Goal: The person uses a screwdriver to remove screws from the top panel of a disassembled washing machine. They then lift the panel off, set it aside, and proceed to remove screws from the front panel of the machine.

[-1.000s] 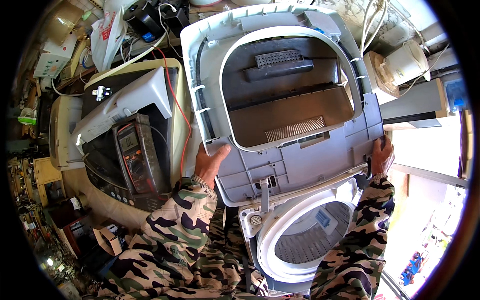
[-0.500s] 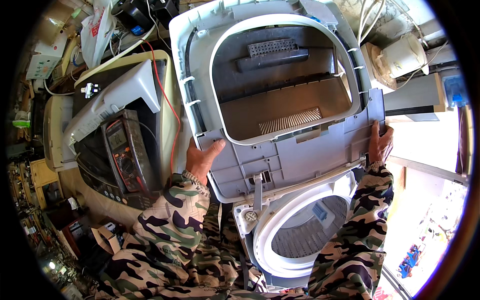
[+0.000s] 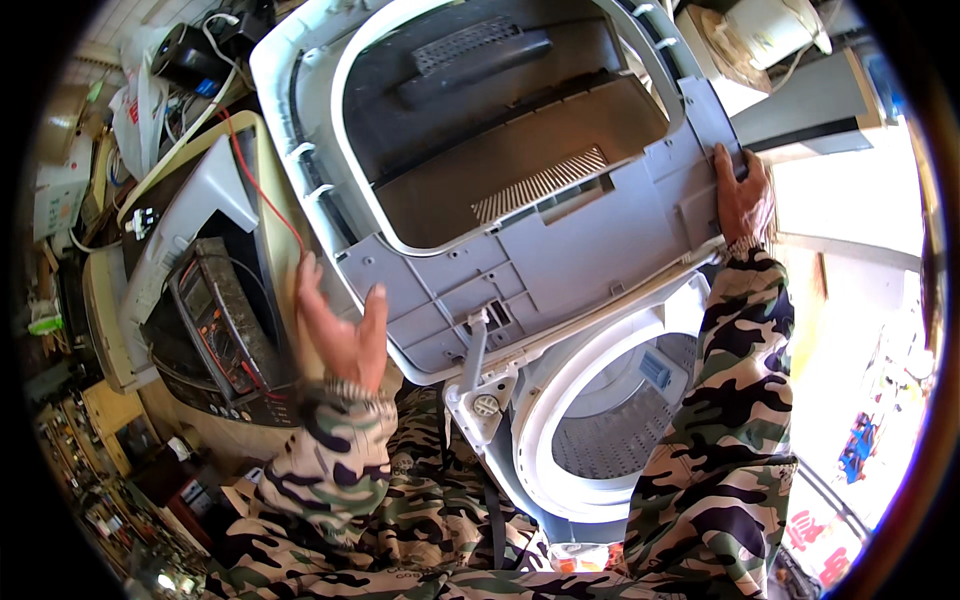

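Note:
The grey washing machine top cover [image 3: 590, 260] stands tilted up, its ribbed underside and large round-cornered opening facing me. My right hand [image 3: 745, 200] grips its right edge, thumb on the underside. My left hand [image 3: 343, 325] is off the cover, just beside its lower left corner, fingers spread and a little blurred. A red wire [image 3: 262, 188] runs down to its fingertips; whether they touch it I cannot tell. Below the cover sits the white tub ring [image 3: 530, 440] around the perforated drum [image 3: 610, 440]. A grey lever arm [image 3: 476, 350] joins the cover to a corner bracket [image 3: 487, 405].
Left of the cover, a second machine top [image 3: 265, 150] bears a grey plastic part [image 3: 205, 205] and a multimeter [image 3: 215, 330] in a dark holder. Behind lie a white plastic bag [image 3: 140, 110] and cables. A white cylindrical part [image 3: 770, 35] stands at the far right.
My left hand has let go of the cover's left edge and moved left with its fingers opened. My right hand keeps its grip. The view has shifted, so the cover appears higher and further left.

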A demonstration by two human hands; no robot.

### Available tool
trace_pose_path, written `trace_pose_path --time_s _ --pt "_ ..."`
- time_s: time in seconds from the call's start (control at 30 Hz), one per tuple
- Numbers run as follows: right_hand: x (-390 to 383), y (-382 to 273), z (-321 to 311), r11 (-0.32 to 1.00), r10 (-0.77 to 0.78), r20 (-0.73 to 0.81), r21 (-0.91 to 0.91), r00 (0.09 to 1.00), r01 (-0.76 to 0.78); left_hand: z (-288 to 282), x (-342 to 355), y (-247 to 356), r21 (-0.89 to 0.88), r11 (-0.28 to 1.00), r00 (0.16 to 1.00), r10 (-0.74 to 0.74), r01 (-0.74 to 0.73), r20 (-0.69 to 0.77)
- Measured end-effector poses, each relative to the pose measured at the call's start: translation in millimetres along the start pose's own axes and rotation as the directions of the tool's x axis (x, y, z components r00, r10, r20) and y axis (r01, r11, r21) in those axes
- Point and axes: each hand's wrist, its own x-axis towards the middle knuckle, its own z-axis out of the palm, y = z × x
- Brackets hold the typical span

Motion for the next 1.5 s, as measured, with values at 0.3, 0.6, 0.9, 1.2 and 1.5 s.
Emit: trace_pose_path --time_s 0.3,0.6,0.9,1.2,1.5 --pt "-4.2 23.1 1.1 0.928 0.084 -0.027 0.367 0.996 -0.068 -2.2 -40.4 55.0 -0.221 0.891 0.771 0.455 -0.398 0.445" --pt "-5.9 30.7 6.7 0.841 0.128 -0.117 0.539 0.985 -0.046 11.2 -40.1 49.1 -0.294 0.892 0.789 0.444 -0.344 0.424" --pt "-4.8 30.0 12.9 0.885 0.083 -0.096 0.465 0.992 -0.029 7.3 -35.4 57.2 -0.239 0.900 0.770 0.435 -0.364 0.467" --pt "-6.1 26.1 12.3 0.932 0.087 -0.212 0.362 0.973 -0.005 8.8 -38.3 56.1 -0.253 0.894 0.776 0.448 -0.371 0.444" --pt "-5.1 29.0 13.7 0.923 0.069 -0.178 0.384 0.982 0.005 4.8 -36.9 55.3 -0.260 0.902 0.769 0.431 -0.346 0.472"
